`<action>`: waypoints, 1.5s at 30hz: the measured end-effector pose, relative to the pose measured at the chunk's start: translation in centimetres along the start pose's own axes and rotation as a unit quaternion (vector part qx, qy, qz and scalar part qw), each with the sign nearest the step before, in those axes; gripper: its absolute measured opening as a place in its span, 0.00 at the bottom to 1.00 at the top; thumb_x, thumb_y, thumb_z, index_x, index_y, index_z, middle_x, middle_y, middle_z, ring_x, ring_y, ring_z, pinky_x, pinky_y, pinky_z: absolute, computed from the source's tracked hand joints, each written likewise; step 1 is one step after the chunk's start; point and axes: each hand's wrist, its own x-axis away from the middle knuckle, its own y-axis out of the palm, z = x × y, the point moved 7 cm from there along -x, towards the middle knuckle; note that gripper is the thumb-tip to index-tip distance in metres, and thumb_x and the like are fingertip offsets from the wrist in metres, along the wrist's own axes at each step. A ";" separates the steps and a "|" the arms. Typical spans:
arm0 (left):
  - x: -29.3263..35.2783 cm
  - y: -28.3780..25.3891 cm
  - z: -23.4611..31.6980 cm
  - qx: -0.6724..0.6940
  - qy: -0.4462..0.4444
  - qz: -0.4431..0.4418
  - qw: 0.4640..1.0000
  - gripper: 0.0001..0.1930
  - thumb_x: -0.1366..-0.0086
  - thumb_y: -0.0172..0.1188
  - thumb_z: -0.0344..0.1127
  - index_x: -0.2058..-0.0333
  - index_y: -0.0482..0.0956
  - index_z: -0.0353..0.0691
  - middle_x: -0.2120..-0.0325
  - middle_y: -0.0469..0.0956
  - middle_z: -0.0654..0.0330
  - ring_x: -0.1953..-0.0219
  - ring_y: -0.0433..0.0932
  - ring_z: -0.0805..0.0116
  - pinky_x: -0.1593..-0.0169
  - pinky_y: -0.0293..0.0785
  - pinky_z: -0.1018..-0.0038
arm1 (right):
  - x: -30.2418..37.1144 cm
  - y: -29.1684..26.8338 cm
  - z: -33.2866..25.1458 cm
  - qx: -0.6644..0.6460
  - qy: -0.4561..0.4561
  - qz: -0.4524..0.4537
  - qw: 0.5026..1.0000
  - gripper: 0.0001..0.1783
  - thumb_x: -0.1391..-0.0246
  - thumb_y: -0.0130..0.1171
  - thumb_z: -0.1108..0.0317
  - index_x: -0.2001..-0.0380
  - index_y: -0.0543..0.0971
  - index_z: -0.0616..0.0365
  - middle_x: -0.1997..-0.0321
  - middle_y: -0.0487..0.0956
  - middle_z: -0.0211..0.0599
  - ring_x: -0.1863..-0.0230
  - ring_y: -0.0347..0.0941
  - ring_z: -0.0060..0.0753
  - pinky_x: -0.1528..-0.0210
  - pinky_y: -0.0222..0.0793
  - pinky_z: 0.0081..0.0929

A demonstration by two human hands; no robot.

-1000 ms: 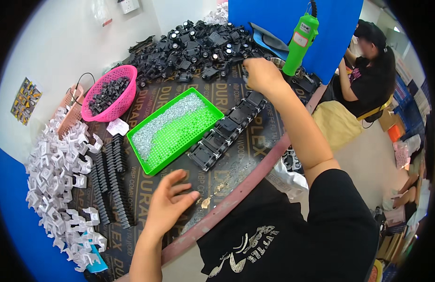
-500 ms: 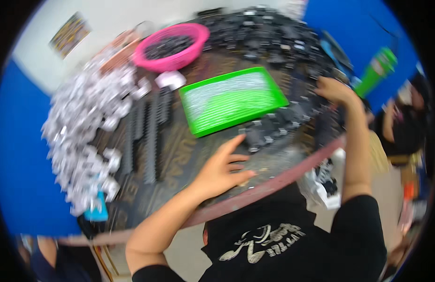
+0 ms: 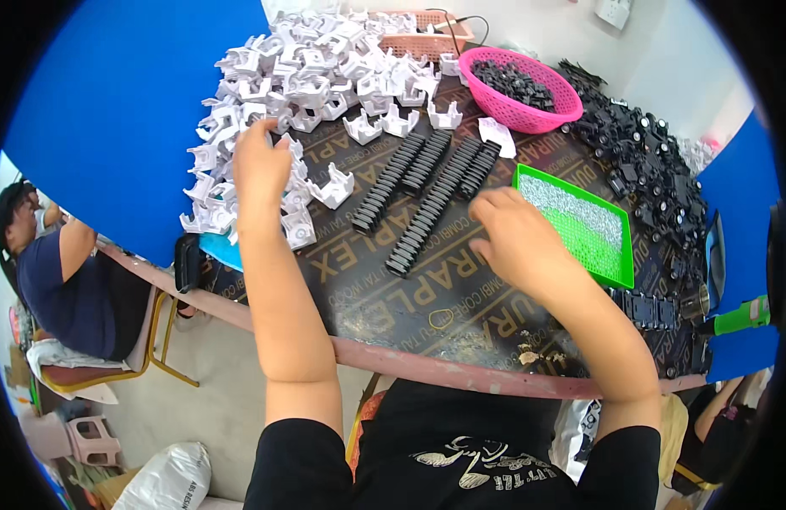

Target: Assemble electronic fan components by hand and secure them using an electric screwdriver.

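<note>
My left hand (image 3: 261,170) is at the near edge of a heap of white plastic brackets (image 3: 316,72). Its fingers reach among the brackets, thumb and forefinger apart, and I see nothing gripped between them. Over the middle right of the table, my right hand (image 3: 520,238) has its fingers bent and the thumb apart, with nothing visible in it. Just left of it lie rows of ribbed black plastic parts (image 3: 431,208). On its other side is a green tray (image 3: 628,255) holding many small silvery pieces.
Behind stand a pink basket (image 3: 512,115) of small black parts and a peach-coloured basket (image 3: 410,47). Black parts (image 3: 644,153) heap along the right side, with a row of black pieces (image 3: 646,309) below the tray. A person (image 3: 79,272) sits at the far left.
My view has swung left. My left hand has gone from beside the green tray to the white brackets; my right hand has moved from the black heap to beside the ribbed parts.
</note>
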 end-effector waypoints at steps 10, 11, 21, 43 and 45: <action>1.1 6.7 0.3 -0.175 -0.049 -0.227 0.957 0.31 0.50 0.70 0.45 0.47 0.75 0.42 0.49 0.75 0.46 0.46 0.73 0.47 0.43 0.71 0.61 | -5.2 4.8 4.5 0.138 0.148 0.018 0.979 0.07 0.50 0.54 0.77 0.65 0.75 0.63 0.61 0.78 0.49 0.60 0.79 0.47 0.61 0.78 0.37; 1.4 7.0 0.7 -0.124 -0.055 -0.239 0.961 0.30 0.51 0.70 0.42 0.48 0.75 0.42 0.50 0.75 0.46 0.46 0.73 0.47 0.43 0.71 0.62 | -4.8 4.9 4.8 0.138 0.154 0.017 0.978 0.07 0.50 0.54 0.77 0.65 0.75 0.63 0.61 0.78 0.49 0.60 0.79 0.47 0.61 0.78 0.37; -0.5 8.1 -2.5 0.017 -0.040 -0.149 0.988 0.12 0.51 0.61 0.32 0.65 0.84 0.42 0.69 0.84 0.54 0.62 0.82 0.55 0.57 0.76 0.67 | -3.1 3.8 7.0 -0.047 0.192 -0.018 0.980 0.09 0.54 0.55 0.79 0.67 0.78 0.64 0.63 0.79 0.57 0.56 0.77 0.57 0.55 0.74 0.47; 0.0 7.6 -1.7 0.086 -0.089 -0.149 0.981 0.13 0.51 0.60 0.28 0.63 0.80 0.38 0.74 0.79 0.51 0.76 0.80 0.65 0.71 0.79 0.69 | -1.6 4.4 5.4 -0.107 0.159 0.030 0.981 0.13 0.59 0.68 0.73 0.71 0.74 0.64 0.67 0.77 0.48 0.66 0.77 0.45 0.62 0.73 0.39; 0.1 4.8 0.2 0.162 -0.089 -0.070 0.980 0.13 0.46 0.57 0.28 0.60 0.78 0.37 0.65 0.79 0.51 0.75 0.79 0.67 0.70 0.80 0.72 | 0.0 1.4 4.6 -0.183 0.137 0.052 0.972 0.14 0.58 0.69 0.73 0.70 0.74 0.64 0.68 0.76 0.45 0.68 0.77 0.40 0.64 0.72 0.34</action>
